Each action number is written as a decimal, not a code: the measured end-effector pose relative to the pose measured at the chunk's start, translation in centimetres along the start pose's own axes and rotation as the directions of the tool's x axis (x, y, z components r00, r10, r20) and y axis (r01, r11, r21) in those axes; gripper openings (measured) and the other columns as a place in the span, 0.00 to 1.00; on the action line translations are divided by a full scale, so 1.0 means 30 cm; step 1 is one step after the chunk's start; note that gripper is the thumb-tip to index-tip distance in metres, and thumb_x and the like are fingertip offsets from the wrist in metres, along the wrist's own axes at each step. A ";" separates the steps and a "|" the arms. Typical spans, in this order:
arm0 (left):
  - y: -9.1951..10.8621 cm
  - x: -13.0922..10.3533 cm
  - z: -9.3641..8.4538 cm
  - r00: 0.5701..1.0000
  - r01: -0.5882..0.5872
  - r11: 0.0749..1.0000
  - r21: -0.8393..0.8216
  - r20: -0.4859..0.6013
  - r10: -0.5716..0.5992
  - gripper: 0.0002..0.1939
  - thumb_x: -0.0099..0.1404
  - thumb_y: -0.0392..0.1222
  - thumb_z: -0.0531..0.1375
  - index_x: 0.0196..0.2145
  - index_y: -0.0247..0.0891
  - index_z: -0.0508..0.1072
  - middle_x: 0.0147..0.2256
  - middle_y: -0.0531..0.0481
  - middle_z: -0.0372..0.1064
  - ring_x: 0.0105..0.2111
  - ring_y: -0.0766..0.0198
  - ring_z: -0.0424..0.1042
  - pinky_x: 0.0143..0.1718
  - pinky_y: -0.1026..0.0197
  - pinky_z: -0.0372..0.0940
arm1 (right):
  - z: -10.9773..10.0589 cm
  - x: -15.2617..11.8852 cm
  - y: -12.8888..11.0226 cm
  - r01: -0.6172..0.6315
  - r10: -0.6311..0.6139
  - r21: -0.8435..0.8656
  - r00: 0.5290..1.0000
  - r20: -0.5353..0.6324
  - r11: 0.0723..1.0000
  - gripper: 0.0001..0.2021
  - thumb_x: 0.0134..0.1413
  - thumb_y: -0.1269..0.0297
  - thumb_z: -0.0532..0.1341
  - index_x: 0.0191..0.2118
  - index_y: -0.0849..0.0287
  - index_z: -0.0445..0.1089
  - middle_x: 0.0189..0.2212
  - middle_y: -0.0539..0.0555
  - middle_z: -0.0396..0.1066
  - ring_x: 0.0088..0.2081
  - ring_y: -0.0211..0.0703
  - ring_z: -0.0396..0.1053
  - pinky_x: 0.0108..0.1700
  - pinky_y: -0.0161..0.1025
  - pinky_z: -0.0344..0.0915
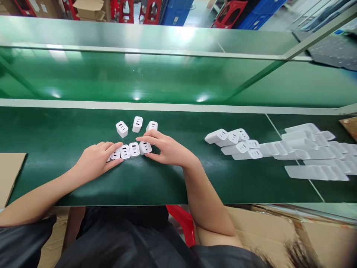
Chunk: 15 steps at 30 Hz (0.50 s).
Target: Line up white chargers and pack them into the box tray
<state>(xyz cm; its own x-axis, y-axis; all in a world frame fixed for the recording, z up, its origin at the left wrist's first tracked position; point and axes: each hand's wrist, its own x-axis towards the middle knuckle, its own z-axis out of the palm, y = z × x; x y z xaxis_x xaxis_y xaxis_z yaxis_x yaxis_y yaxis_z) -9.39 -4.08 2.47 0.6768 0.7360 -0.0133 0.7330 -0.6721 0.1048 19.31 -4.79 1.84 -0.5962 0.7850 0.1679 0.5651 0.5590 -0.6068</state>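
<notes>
Several white wall chargers with dark slots stand side by side in a short row, one of them the middle charger (125, 152). My left hand (96, 158) has its thumb and fingers closed around the row's left end, partly covering the chargers there. At the right end, my right hand (169, 149) grips a charger (144, 148) between thumb and fingers, its forefinger reaching over the top. Behind the row stand three loose chargers: a left one (122, 128), a centre one (137, 124) and a right one (152, 126), the last partly hidden by my right hand.
More white chargers (242, 147) lie in a cluster to the right on the green tabletop (167, 186). Farther right are several translucent white plastic pieces (315, 173). A cardboard sheet (11, 175) lies at the left edge. A raised shelf (156, 37) spans the back.
</notes>
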 end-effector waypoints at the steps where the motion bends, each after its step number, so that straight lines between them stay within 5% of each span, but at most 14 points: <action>1: -0.001 0.000 -0.001 1.000 -0.002 1.000 0.003 -0.001 0.002 0.27 0.72 0.60 0.49 0.60 0.43 0.67 0.48 0.47 0.74 0.41 0.56 0.75 0.37 0.57 0.68 | 0.005 0.003 -0.003 0.016 -0.016 0.016 1.000 0.015 1.000 0.23 0.59 0.68 0.60 0.60 0.53 0.64 0.49 0.57 0.66 0.46 0.46 0.68 0.49 0.45 0.70; 8: -0.005 0.006 -0.001 0.999 -0.001 1.000 -0.019 0.051 0.002 0.29 0.71 0.63 0.48 0.60 0.42 0.65 0.49 0.46 0.73 0.42 0.55 0.75 0.40 0.56 0.68 | 0.029 0.016 -0.016 0.017 -0.016 -0.037 0.999 0.048 0.999 0.23 0.59 0.63 0.63 0.60 0.53 0.64 0.48 0.57 0.65 0.44 0.45 0.68 0.46 0.44 0.70; 15: -0.086 -0.037 -0.094 0.987 -0.070 0.995 -0.077 0.139 0.080 0.46 0.64 0.69 0.55 0.69 0.42 0.48 0.66 0.41 0.54 0.64 0.49 0.58 0.62 0.50 0.57 | 0.056 0.028 -0.020 0.033 -0.054 -0.248 0.996 -0.077 0.968 0.30 0.58 0.47 0.64 0.61 0.57 0.65 0.55 0.62 0.66 0.52 0.54 0.68 0.54 0.52 0.67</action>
<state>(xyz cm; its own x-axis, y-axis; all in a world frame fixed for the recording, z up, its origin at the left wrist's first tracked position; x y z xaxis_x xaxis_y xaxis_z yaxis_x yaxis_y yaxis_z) -12.23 -2.93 5.01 0.7363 0.6613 -0.1429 0.6764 -0.7137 0.1821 17.51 -4.91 1.05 -0.5798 0.7722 0.2597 0.6690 0.6332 -0.3892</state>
